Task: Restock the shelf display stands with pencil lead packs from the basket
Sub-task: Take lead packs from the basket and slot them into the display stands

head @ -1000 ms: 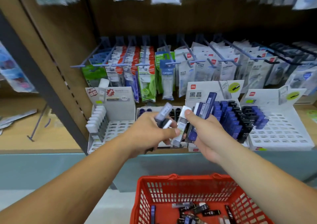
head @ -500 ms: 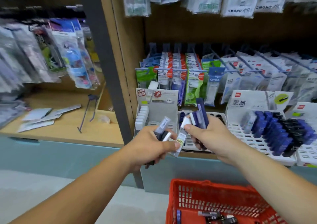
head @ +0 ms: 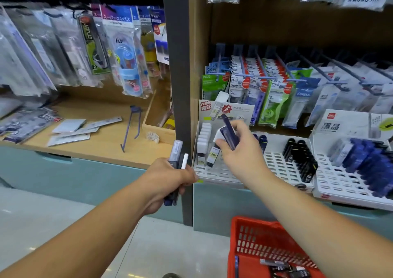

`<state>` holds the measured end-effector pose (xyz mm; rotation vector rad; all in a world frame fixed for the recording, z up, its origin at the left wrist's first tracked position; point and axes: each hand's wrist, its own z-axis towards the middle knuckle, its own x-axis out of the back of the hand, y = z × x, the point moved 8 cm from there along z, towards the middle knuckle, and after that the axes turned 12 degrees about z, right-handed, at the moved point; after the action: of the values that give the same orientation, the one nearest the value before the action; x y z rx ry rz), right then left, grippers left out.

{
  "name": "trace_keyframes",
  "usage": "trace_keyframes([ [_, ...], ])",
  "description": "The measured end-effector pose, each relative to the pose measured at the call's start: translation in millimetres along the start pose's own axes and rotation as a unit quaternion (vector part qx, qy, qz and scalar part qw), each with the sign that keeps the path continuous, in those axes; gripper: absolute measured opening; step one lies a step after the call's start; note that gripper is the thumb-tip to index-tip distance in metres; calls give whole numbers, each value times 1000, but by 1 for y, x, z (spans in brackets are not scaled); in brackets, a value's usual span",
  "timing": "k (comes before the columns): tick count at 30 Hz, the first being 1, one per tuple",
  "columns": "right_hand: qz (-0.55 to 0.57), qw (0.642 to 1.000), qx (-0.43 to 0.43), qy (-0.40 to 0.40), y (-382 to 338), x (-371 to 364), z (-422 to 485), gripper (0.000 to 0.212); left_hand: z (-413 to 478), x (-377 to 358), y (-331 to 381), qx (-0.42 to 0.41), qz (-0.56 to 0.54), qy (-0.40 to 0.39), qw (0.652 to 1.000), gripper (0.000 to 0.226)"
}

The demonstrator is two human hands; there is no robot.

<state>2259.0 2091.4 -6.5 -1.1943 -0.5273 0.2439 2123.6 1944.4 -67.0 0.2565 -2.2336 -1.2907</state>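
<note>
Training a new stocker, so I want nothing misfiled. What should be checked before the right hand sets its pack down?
1. Right hand grips the white-capped pack: ok, pinched alongside dark blue packs.
2. Pack matches stand: ok, the left stand already holds a row of white-capped packs.
3. Free slots: ok, empty slots show beside that row.
4. Pack end lined up with a slot: cannot tell.
5. Left hand holds its spare packs: ok.
6. Basket has more packs: ok.
</note>
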Motion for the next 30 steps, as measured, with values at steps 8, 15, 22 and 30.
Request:
trace_keyframes([
  [8, 7, 1000, -12, -14, 23, -29, 2, 23, -6, -4, -2, 4, -61, -84, 995, 38],
  [15, -99, 994, 22, -48, 23, -32, 3, 38, -3, 1, -11, 35, -60, -85, 994, 28],
  [22, -168, 981, 60, -81, 16, -35, -5, 39, -6, -4, -4, 11, -103, -97, 990, 24],
  [30, -130, 979, 98, -121, 12, -37, -5, 23, -6, 0, 2, -14, -107, -96, 989, 20],
])
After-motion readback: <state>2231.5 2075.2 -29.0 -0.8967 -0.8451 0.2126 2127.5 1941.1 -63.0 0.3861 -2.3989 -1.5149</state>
